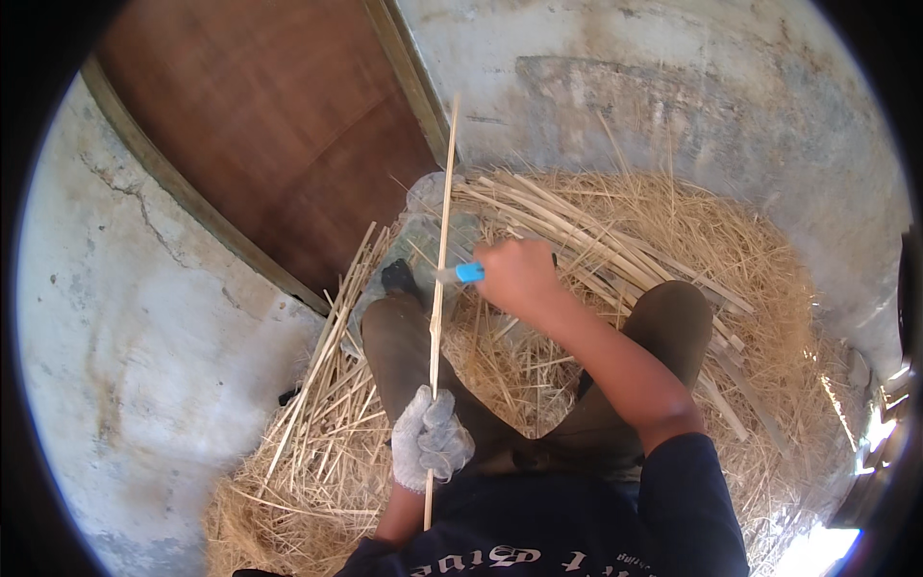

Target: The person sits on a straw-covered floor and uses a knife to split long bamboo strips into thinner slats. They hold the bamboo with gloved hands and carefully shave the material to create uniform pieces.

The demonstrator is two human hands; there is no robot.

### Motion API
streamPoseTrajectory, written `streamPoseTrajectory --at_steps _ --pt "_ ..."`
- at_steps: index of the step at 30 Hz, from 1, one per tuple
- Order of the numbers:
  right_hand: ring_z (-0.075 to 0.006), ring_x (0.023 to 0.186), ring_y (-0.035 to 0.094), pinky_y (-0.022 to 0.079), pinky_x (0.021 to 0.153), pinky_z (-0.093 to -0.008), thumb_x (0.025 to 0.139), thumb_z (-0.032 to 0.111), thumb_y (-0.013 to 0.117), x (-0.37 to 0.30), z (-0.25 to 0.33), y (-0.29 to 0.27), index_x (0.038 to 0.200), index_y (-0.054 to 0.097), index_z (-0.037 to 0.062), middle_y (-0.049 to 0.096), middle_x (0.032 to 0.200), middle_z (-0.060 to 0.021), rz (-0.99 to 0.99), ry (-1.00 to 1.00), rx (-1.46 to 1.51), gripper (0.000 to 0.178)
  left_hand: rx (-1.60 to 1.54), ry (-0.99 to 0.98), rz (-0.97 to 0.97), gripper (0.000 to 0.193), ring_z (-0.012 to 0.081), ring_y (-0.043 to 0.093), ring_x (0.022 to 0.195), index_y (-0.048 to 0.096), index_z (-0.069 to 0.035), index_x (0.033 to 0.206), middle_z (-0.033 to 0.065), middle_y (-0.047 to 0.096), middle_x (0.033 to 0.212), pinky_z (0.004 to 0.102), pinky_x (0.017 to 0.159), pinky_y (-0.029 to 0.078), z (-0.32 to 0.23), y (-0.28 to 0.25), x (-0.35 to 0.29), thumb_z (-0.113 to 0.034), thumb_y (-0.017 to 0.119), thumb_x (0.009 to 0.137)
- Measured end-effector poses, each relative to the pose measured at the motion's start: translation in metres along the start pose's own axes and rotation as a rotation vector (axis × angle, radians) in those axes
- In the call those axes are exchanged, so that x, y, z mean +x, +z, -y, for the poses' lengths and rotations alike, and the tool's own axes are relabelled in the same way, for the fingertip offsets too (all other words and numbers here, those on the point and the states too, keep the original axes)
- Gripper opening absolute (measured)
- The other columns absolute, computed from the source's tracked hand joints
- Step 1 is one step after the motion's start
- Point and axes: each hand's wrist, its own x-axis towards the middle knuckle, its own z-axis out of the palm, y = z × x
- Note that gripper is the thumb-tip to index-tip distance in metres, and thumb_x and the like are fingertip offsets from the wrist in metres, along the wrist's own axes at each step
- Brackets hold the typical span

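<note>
My left hand (430,442), in a pale knitted glove, is closed round a long thin bamboo strip (438,317). The strip stands nearly upright in the view, running from near my lap to far past my knees. My bare right hand (516,274) grips a knife with a bright blue handle (470,273). Its short blade (448,275) points left and meets the strip, or lies just in front of it, above its middle. Much of the handle is hidden in my fist.
Bundled bamboo strips (596,236) lie beyond my right knee, and more thin strips (322,365) lean at my left. Dry shavings (760,288) cover the ground around my legs. A brown door (260,125) and a stained wall (673,106) stand close ahead.
</note>
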Motion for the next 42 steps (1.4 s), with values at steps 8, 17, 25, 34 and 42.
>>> streamPoseTrajectory --at_steps 8,17,25,34,42 --pt "-0.0328 0.064 0.071 0.058 0.064 -0.0453 0.086 0.029 0.071 0.033 -0.061 -0.018 0.084 0.076 0.0090 0.070 0.069 -0.0139 -0.115 0.333 0.033 0.020 0.200 -0.149 -0.084 0.045 0.0091 0.031 0.037 0.041 -0.017 0.074 -0.0050 0.030 0.049 0.0252 0.033 0.027 0.011 -0.007 -0.011 -0.045 0.045 0.109" --pt "-0.0311 0.058 0.069 0.057 0.057 -0.0447 0.086 0.030 0.072 0.004 0.005 0.016 0.080 0.077 0.0100 0.068 0.064 -0.0128 0.053 -0.017 -0.004 0.021 0.156 -0.023 -0.106 0.044 0.0079 0.029 0.035 0.041 -0.017 0.076 -0.0058 0.031 0.049 0.0252 0.032 0.031 -0.013 -0.004 0.014 -0.044 0.043 0.110" --pt "-0.0295 0.060 0.069 0.057 0.060 -0.0445 0.086 0.030 0.072 0.032 -0.046 0.013 0.079 0.077 0.0107 0.067 0.063 -0.0113 0.052 0.301 0.072 0.021 0.237 -0.092 -0.171 0.044 0.0086 0.029 0.036 0.040 -0.017 0.074 -0.0048 0.030 0.049 0.0239 0.032 0.026 0.006 -0.019 -0.002 -0.043 0.046 0.109" --pt "-0.0326 0.068 0.071 0.059 0.065 -0.0438 0.087 0.027 0.070 0.024 -0.007 0.025 0.083 0.077 0.0079 0.069 0.070 -0.0151 0.202 0.194 0.109 0.020 0.102 -0.051 -0.177 0.043 0.0076 0.027 0.036 0.041 -0.016 0.075 -0.0051 0.029 0.049 0.0229 0.032 0.025 -0.008 -0.009 0.004 -0.042 0.046 0.110" --pt "-0.0340 0.067 0.072 0.059 0.065 -0.0448 0.087 0.028 0.070 0.018 -0.018 0.013 0.084 0.076 0.0073 0.070 0.070 -0.0154 0.094 0.260 0.102 0.022 0.205 -0.082 -0.190 0.044 0.0085 0.027 0.035 0.039 -0.017 0.074 -0.0055 0.028 0.050 0.0248 0.032 0.023 -0.002 -0.014 0.005 -0.042 0.046 0.109"
